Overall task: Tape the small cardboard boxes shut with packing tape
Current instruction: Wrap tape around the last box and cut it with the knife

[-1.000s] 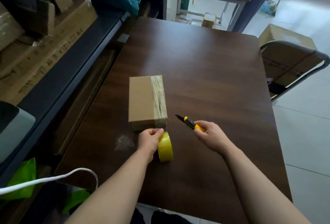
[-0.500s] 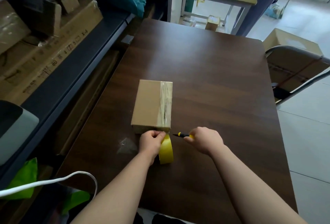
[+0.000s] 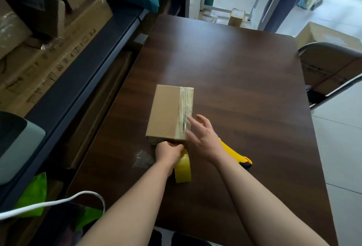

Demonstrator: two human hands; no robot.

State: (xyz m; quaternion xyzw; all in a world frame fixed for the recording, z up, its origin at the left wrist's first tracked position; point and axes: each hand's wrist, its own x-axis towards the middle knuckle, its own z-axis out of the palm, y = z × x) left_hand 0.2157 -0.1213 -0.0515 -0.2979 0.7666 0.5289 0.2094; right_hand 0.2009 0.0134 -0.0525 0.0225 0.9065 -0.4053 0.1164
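Tan box; yellow tape roll; dark-brown woodgrain table.

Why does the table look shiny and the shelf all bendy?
In the head view, daylight from the far side glares off the dark table and the clear tape strip on the cardboard box; the wide-angle lens curves the shelf at the picture's edge.
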